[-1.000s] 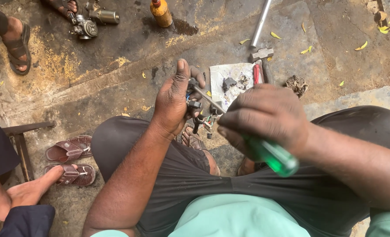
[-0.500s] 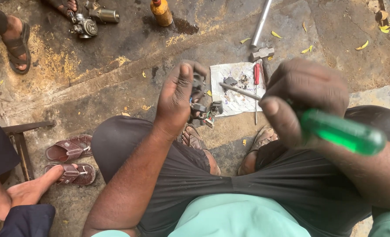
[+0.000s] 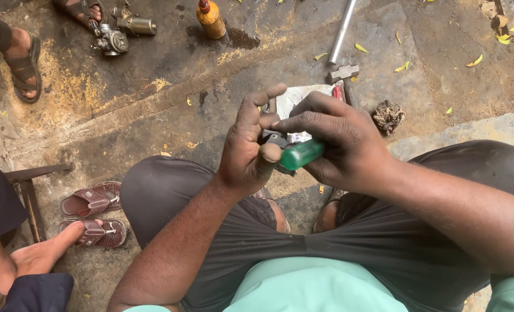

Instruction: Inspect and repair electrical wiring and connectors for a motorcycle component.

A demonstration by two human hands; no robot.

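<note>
Two hands meet above the stained concrete floor (image 3: 153, 121), over the seated person's dark-trousered knees. Right hand (image 3: 338, 144) is clenched around a screwdriver (image 3: 301, 154); its green handle lies roughly level, butt end toward the left palm, shaft hidden under the fingers, so tip direction cannot be told. Left hand (image 3: 251, 153) stands upright, fingers curled around a small dark metal part (image 3: 275, 138), mostly hidden. Behind the hands: white paper (image 3: 303, 95), partly covered. Beyond it, a hammer (image 3: 342, 40), handle running away from the person. Left: brown sandals (image 3: 92, 214). Far edge: orange bottle (image 3: 210, 17), carburetor (image 3: 111, 39).
</note>
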